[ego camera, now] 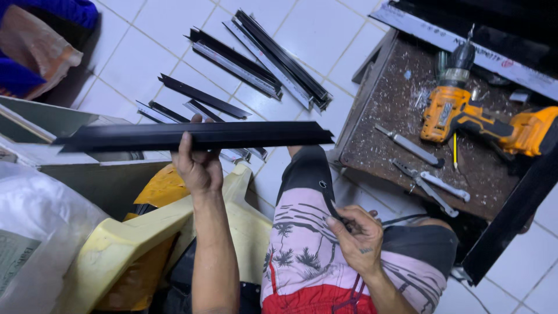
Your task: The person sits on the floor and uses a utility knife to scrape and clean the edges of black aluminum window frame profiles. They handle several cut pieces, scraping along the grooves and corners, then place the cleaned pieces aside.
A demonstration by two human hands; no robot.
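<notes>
A long black metal strip [192, 136] is held level above the floor, gripped near its middle by the left hand [196, 166], whose fingers are wrapped around it from below with the thumb up against its near face. The strip runs from the left, over a grey box edge, to a cut end just above the knee. The right hand [356, 235] is rested on the thigh, on patterned shorts [302, 244], with its fingers curled loosely about something small and dark; what it is cannot be told. Under the left forearm a pale yellow plastic stool [145, 232] is seen. On the white tiled floor [133, 58] beyond the strip, more black strips [200, 96] are laid loose, and two longer bundles of profiles [261, 58] are laid further off. To the right a low brown worktop [401, 110], strewn with metal shavings, is set just beside the knee. On it an orange and black cordless drill [476, 116] is laid on its side, with a grey-handled tool [410, 145] and pliers [430, 185] near it.
</notes>
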